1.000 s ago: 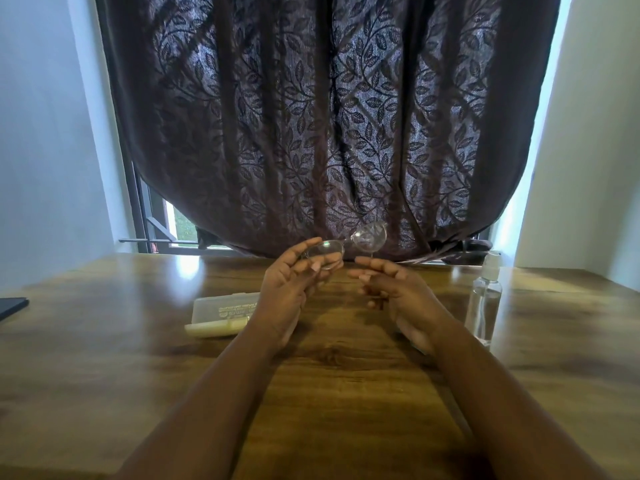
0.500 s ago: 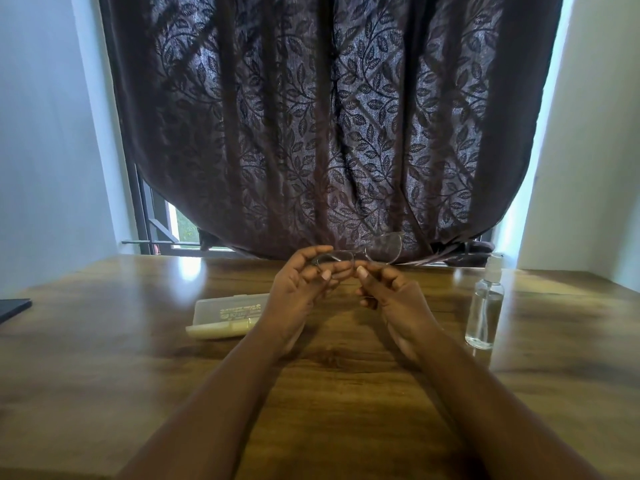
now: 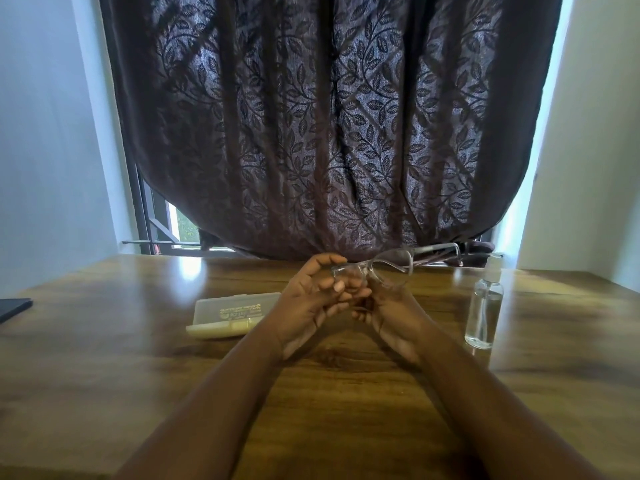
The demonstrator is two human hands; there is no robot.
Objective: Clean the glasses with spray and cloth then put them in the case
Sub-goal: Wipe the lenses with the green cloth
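A pair of clear-framed glasses (image 3: 393,266) is held above the wooden table (image 3: 104,341), one temple arm sticking out to the right. My left hand (image 3: 308,303) grips its left end, thumb on top and fingers curled beneath. My right hand (image 3: 391,315) holds the glasses from below near the lenses, its fingertips partly hidden behind my left fingers. A pale, translucent case (image 3: 233,315) lies shut on the table just left of my left hand. A clear spray bottle (image 3: 483,306) stands upright to the right of my right hand.
A dark flat object (image 3: 14,308) pokes in at the table's left edge. A dark leaf-patterned curtain (image 3: 329,133) hangs behind the table's far edge, with white walls on both sides.
My hands have closed together and dropped slightly. The glasses turned, and one temple arm now extends to the right.
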